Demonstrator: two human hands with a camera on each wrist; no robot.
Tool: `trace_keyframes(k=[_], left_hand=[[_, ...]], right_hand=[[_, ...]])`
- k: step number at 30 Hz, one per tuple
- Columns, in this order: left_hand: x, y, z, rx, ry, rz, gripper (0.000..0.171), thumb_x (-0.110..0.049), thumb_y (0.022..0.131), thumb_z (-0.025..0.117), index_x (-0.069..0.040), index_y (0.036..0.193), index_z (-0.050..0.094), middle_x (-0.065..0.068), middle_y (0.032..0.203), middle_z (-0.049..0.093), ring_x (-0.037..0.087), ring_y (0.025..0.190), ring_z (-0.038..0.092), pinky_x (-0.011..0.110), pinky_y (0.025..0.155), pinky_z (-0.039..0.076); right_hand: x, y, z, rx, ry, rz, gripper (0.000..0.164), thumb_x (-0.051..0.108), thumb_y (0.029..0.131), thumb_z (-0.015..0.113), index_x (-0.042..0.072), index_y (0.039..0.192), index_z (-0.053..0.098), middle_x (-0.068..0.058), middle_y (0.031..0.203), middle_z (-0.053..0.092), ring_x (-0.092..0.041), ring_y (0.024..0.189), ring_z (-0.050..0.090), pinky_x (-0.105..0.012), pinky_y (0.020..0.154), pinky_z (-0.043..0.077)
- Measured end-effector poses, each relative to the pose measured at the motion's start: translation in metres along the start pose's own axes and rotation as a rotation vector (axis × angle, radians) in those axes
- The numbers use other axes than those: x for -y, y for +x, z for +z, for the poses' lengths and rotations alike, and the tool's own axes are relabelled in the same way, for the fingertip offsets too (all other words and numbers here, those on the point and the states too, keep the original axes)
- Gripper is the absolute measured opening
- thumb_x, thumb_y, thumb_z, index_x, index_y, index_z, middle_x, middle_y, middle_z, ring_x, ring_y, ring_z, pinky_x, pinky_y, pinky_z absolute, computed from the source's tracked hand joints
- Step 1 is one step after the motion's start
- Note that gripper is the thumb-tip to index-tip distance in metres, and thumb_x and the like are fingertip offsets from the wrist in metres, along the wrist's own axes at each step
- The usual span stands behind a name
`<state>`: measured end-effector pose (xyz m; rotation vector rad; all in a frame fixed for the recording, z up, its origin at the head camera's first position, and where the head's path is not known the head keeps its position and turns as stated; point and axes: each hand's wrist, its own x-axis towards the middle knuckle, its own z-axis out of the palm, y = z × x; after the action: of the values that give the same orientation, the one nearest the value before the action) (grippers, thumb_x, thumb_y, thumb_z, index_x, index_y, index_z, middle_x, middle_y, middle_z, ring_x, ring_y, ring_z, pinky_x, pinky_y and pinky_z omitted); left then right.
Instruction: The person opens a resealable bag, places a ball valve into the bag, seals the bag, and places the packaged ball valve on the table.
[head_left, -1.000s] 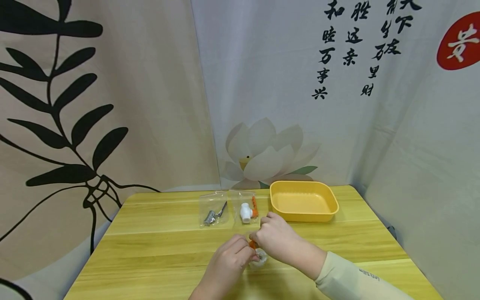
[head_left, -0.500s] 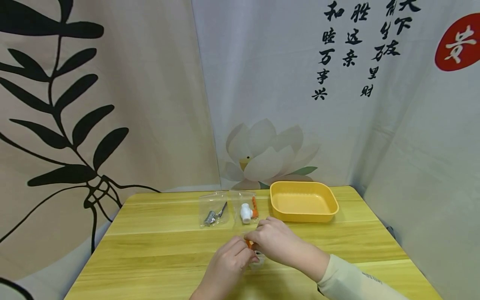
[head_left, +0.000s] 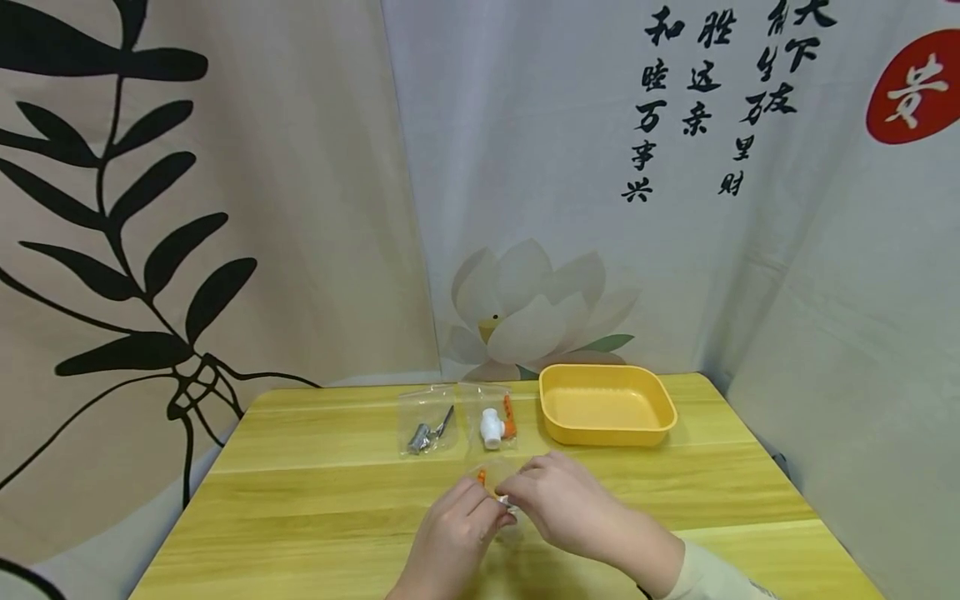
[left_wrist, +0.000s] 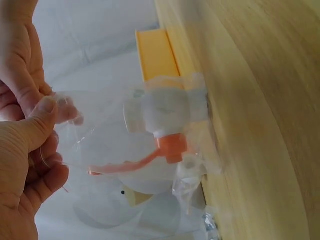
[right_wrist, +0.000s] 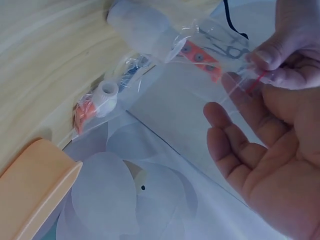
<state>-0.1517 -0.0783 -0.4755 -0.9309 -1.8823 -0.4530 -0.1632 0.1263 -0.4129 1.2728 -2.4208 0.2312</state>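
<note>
Both hands meet at the mouth of a clear zip bag [left_wrist: 102, 142] with a red seal line. Inside it hangs a white plastic ball valve [left_wrist: 167, 111] with an orange lever handle [left_wrist: 127, 166], its lower end right at the tabletop in the left wrist view. My left hand [head_left: 467, 523] pinches the bag's upper edge between thumb and fingers. My right hand [head_left: 573, 510] pinches the same edge from the other side, its remaining fingers loosely bent in the right wrist view. In the head view the hands hide most of this bag.
Farther back on the wooden table [head_left: 322, 483] lies a clear bag with a similar white-and-orange valve [head_left: 492, 427]. Left of it is a bag of silvery metal parts [head_left: 423, 436]. A yellow tray [head_left: 611, 437] stands at the back right, before a printed curtain [head_left: 322, 208].
My right hand has moved slightly right and toward me, staying at the bag's mouth. The orange handle now shows left of the fingertips. My left hand has barely moved.
</note>
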Motion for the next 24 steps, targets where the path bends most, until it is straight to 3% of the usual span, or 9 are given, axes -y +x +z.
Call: trace_keyframes(k=[4,7,12,17,24], left_hand=[[-0.002,-0.003,0.000,-0.017,0.007,-0.015,0.040,-0.039,0.107,0.054,-0.015,0.078,0.070,-0.009,0.075,0.060,0.006,0.072,0.056,0.015,0.070,0.052],[-0.004,-0.005,0.000,-0.030,0.015,-0.030,0.040,-0.038,0.108,0.055,-0.016,0.077,0.069,-0.009,0.074,0.060,0.006,0.072,0.055,0.014,0.066,0.048],[-0.009,-0.007,-0.003,-0.017,0.033,-0.080,0.039,-0.038,0.107,0.058,-0.016,0.077,0.069,-0.009,0.075,0.060,0.006,0.072,0.056,0.014,0.066,0.048],[-0.012,-0.008,-0.010,0.064,0.062,-0.146,0.029,-0.039,0.097,0.068,-0.016,0.079,0.072,-0.009,0.078,0.064,0.005,0.076,0.059,0.016,0.071,0.052],[-0.011,-0.010,-0.017,0.120,0.128,-0.173,0.062,-0.049,0.112,0.031,-0.018,0.079,0.073,-0.010,0.078,0.063,0.004,0.077,0.059,0.016,0.072,0.052]], right_hand=[[0.005,-0.009,-0.003,0.033,0.065,0.025,0.015,0.020,0.095,0.079,0.023,0.109,0.080,0.015,0.104,0.080,-0.009,0.098,0.074,-0.032,0.087,0.059],[0.008,-0.014,-0.001,0.017,0.034,0.017,0.021,0.024,0.090,0.085,0.023,0.110,0.079,0.013,0.104,0.080,-0.010,0.099,0.073,-0.032,0.088,0.058],[0.008,-0.016,0.011,-0.128,-0.080,-0.022,0.019,0.028,0.082,0.090,0.024,0.097,0.079,0.015,0.092,0.078,-0.008,0.090,0.071,-0.025,0.080,0.055],[0.004,-0.016,0.019,-0.255,-0.098,-0.019,0.015,0.022,0.076,0.091,0.023,0.085,0.079,0.015,0.084,0.075,-0.004,0.082,0.069,-0.020,0.074,0.055],[0.000,-0.017,0.022,-0.316,-0.101,0.004,0.016,0.018,0.075,0.089,0.022,0.084,0.077,0.013,0.086,0.075,-0.006,0.084,0.069,-0.024,0.077,0.058]])
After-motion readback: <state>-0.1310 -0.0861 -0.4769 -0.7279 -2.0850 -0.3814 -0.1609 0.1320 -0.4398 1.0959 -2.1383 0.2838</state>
